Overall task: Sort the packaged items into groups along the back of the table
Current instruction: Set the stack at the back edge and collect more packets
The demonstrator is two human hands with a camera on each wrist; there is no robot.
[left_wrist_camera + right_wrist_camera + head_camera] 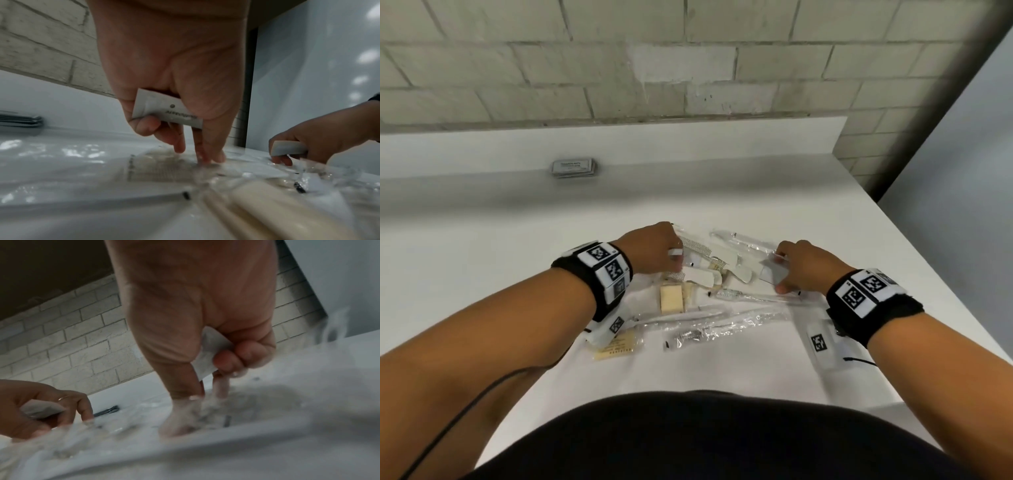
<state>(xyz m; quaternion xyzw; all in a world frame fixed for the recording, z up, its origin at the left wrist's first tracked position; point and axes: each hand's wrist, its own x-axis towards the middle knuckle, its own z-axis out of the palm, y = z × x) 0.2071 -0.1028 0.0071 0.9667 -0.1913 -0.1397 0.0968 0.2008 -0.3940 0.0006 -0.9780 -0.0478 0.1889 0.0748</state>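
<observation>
A heap of clear-wrapped items (709, 274) lies mid-table: combs, toothbrushes, a beige soap block (672, 298) and white sachets. My left hand (657, 250) curls its outer fingers round a small white sachet (166, 112), while its straighter fingertips (205, 155) touch a wrapped comb (156, 168). My right hand (796, 265) likewise holds a white sachet (207, 352) in its curled fingers, and its thumb and forefinger reach down into the clear wrapping (195, 415). A stack of dark flat packets (574, 168) sits at the back of the table.
The white table (482, 246) ends at a raised white ledge under a brick wall (619, 61). Its right edge (928, 260) runs diagonally beside a grey panel. A tan paper packet (616, 346) lies under my left wrist.
</observation>
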